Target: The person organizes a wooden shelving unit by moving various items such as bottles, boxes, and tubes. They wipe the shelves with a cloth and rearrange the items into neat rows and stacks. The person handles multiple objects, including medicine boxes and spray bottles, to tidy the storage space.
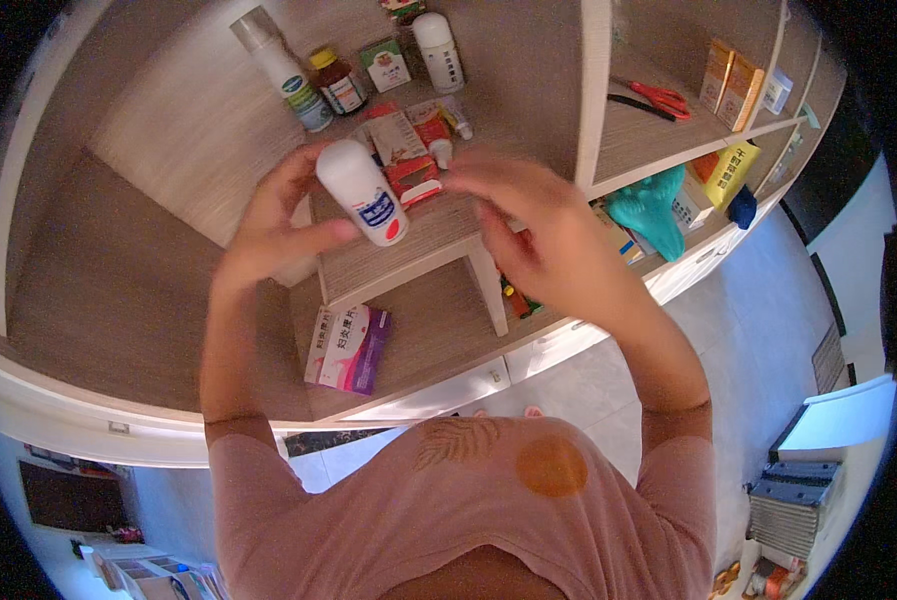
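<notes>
My left hand point(273, 220) is wrapped round a white plastic bottle point(360, 188) with a rounded white cap and a blue and red label. The bottle tilts above a small raised shelf point(398, 262). To its right, my right hand point(543, 225) is slightly blurred, thumb and fingers apart, with nothing visible in it. Its fingertips are close to a white-capped tube point(440, 153) and red and cream packets point(398, 140) on the shelf. Whether they touch these I cannot tell.
Behind stand a spray can point(286, 75), a brown bottle point(337, 82), a green and white box point(384, 64) and another white bottle point(438, 55). Pink and purple boxes point(348, 348) lie below. Right compartments hold red-handled scissors point(658, 98), orange boxes point(731, 85) and a teal bag point(650, 210).
</notes>
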The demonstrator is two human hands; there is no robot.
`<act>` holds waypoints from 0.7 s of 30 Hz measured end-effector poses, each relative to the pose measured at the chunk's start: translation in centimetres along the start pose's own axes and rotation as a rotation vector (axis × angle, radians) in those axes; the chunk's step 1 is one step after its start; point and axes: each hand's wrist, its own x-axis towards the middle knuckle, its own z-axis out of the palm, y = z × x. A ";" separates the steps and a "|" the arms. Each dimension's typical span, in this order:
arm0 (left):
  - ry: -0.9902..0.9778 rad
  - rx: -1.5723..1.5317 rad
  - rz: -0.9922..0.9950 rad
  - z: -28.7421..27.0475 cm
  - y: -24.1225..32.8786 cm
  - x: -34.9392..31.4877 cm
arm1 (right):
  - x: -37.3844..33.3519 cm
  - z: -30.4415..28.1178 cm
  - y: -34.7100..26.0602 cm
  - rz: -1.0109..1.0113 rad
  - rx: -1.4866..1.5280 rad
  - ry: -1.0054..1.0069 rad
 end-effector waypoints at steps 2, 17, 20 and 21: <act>0.073 0.072 -0.074 1.8 0.6 0.0 | 2.0 1.2 1.2 -0.055 -0.026 -0.019; 0.633 -0.214 -0.148 -3.8 -0.2 -3.3 | 8.8 6.2 5.2 -0.022 -0.387 -0.561; 0.656 -0.219 -0.190 -4.1 -0.7 -3.4 | 9.0 5.9 1.1 0.096 -0.413 -0.710; 0.649 -0.244 -0.176 -4.2 -1.1 -3.5 | 8.8 6.0 0.2 0.116 -0.423 -0.762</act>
